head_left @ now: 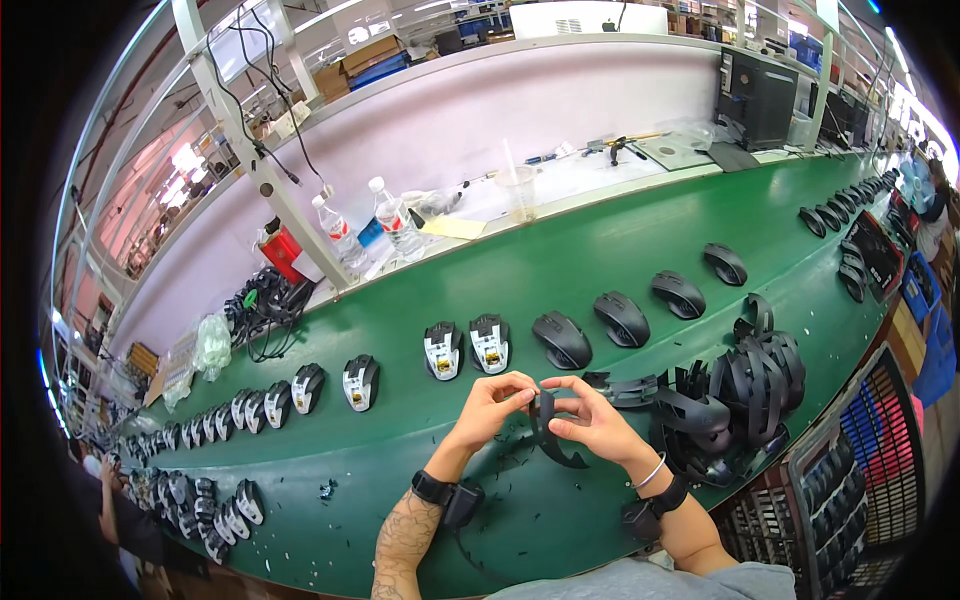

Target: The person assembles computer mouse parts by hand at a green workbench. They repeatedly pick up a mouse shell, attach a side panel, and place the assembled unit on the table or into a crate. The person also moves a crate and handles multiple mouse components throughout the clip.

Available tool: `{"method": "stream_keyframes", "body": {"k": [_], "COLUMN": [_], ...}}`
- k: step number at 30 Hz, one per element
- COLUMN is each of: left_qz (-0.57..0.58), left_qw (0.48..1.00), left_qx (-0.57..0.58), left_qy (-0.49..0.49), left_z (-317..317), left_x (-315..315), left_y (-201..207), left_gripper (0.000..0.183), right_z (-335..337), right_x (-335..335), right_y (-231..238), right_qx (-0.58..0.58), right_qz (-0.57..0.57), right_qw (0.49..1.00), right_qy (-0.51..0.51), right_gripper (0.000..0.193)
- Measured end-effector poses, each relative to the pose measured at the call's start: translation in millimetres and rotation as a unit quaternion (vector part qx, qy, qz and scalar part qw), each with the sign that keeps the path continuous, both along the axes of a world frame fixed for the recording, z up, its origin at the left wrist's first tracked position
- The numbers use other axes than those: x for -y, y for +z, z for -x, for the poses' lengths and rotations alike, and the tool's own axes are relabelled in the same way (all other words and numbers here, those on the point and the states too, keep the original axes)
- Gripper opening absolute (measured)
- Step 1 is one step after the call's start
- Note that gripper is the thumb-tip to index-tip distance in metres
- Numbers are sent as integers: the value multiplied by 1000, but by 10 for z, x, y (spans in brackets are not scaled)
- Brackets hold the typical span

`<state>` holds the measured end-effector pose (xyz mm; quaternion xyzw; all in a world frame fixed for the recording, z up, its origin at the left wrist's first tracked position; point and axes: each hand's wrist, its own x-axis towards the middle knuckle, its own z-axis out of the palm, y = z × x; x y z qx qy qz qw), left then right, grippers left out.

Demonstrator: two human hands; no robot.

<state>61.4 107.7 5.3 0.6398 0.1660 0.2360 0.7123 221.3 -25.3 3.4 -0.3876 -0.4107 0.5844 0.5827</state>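
Over the green bench, my left hand (490, 412) pinches the upper end of a thin, curved black plastic mouse shell piece (547, 432). My right hand (600, 428) grips the same piece from the other side, thumb against it; its lower end curls free beneath. Just beyond my hands lie two open mice (490, 345) with white insides showing. To their right, a row of closed black mice (622, 319) runs away along the bench. A heap of loose black shell pieces (757, 375) is close to my right hand.
More open mice (308, 388) line the left side, with another cluster (240, 505) nearer. Plastic bottles (397, 220) and a cup (517, 192) stand on the back shelf. A black crate (880, 440) of dark parts is at the right edge. Small black scraps dot the bench (350, 520).
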Motion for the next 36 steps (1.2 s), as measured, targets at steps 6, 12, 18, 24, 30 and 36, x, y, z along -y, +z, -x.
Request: {"method": "stream_keyframes", "body": {"k": [6, 12, 18, 24, 30, 36], "left_qz": [126, 151, 185, 42, -466, -481], "left_qw": [981, 964, 962, 974, 703, 683], "left_qx": [8, 4, 24, -46, -395, -443], "left_qy": [145, 219, 200, 217, 364, 326], "left_z": [48, -2, -21, -144, -460, -596], "left_x": [83, 355, 389, -112, -914, -810], "left_y": [40, 205, 162, 55, -523, -529], "left_gripper": [10, 10, 11, 25, 83, 84], "right_z": [59, 234, 191, 246, 215, 189], "right_x": [0, 2, -8, -44, -4, 1], "right_y": [83, 142, 31, 94, -8, -60], "right_qx": [176, 411, 331, 329, 483, 486], "right_qz": [-77, -152, -168, -143, -152, -136], "right_qw": [959, 851, 887, 868, 806, 802], "right_qy": [-209, -289, -274, -342, -306, -319], "right_gripper": [59, 70, 62, 57, 48, 47]}}
